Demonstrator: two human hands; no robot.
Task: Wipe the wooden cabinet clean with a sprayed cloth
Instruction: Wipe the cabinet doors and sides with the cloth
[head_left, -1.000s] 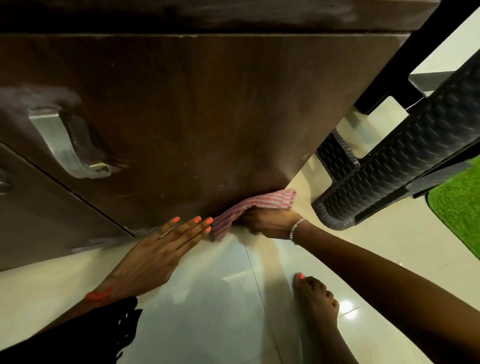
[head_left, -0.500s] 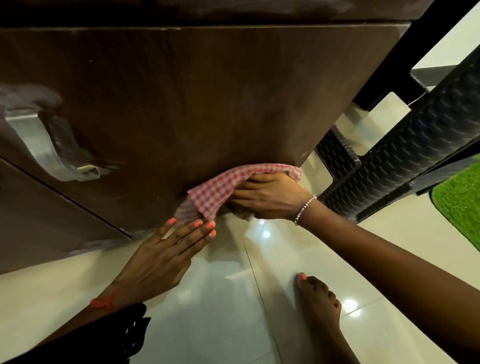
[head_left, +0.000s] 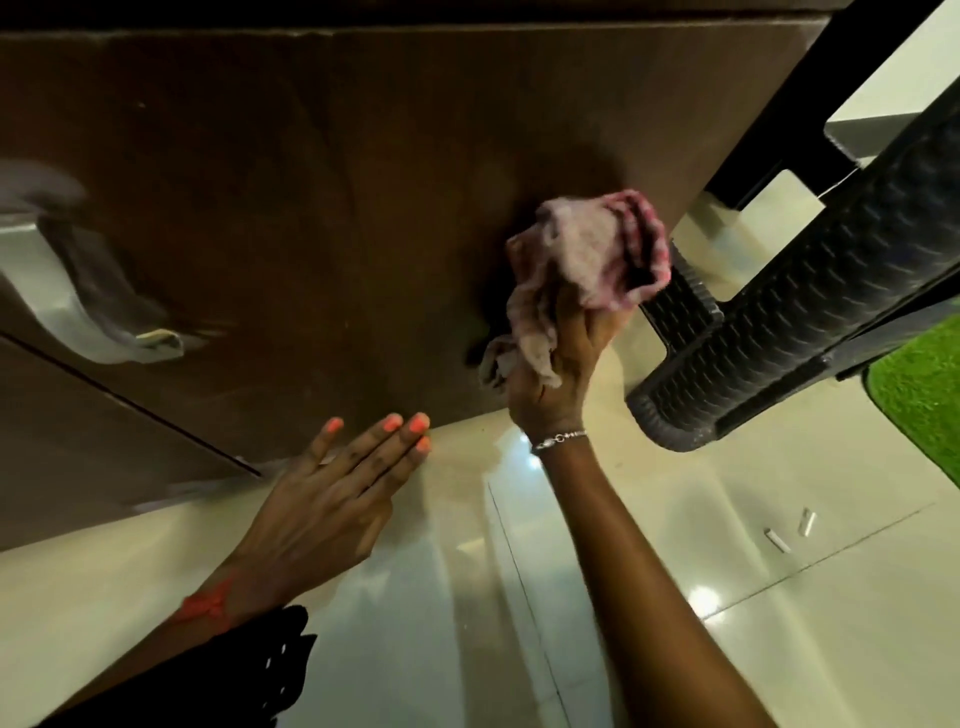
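The dark brown wooden cabinet fills the upper left, seen from low down. A red-and-white checked cloth, bunched and blurred, is against the door's right side near its edge. My right hand grips the cloth from below, with a silver bracelet on the wrist. My left hand lies flat with fingers apart at the cabinet's bottom edge, holding nothing. A silver metal handle sticks out of the door at the left.
A black woven-pattern plastic chair stands close to the right of the cabinet. Glossy cream floor tiles run below, with two small white scraps on them. A green grass mat lies at the right edge.
My right hand has carried the cloth from the cabinet's bottom edge up and to the right along the door. The cloth is now bunched. My left hand stays at the bottom edge.
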